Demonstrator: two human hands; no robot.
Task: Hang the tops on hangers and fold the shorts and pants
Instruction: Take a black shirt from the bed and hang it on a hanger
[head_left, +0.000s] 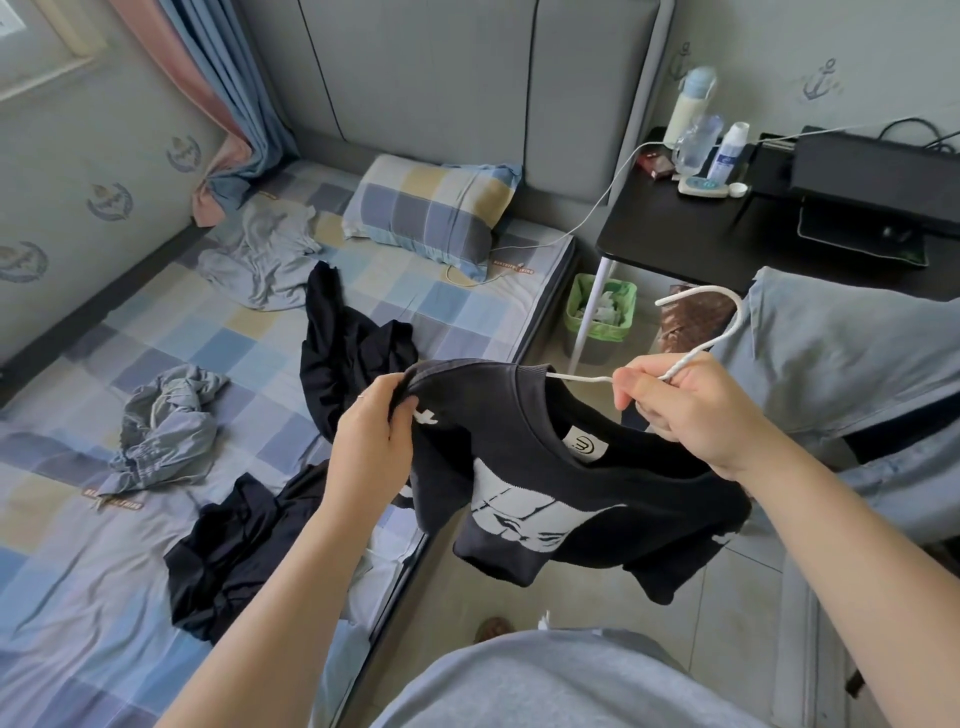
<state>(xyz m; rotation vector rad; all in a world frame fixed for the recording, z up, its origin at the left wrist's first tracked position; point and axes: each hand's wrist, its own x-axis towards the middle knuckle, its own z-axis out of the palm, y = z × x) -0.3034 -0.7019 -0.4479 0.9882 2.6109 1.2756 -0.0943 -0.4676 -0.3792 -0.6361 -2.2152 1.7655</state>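
A black top with a white print (561, 499) hangs in the air beside the bed, with a white hanger (722, 332) pushed into its neck opening. My right hand (685, 410) grips the hanger just below its hook. My left hand (371, 441) pinches the top's left shoulder. On the checked bed lie a black garment (348, 343), another black garment (239, 551), crumpled grey-blue shorts (166, 426) and a grey garment (260, 254).
A pillow (431, 213) lies at the head of the bed. A black side table (691, 234) holds bottles and a cup, with a green-lined bin (602, 317) beneath it. Grey fabric (852, 353) lies draped at the right. Tiled floor runs between the bed and me.
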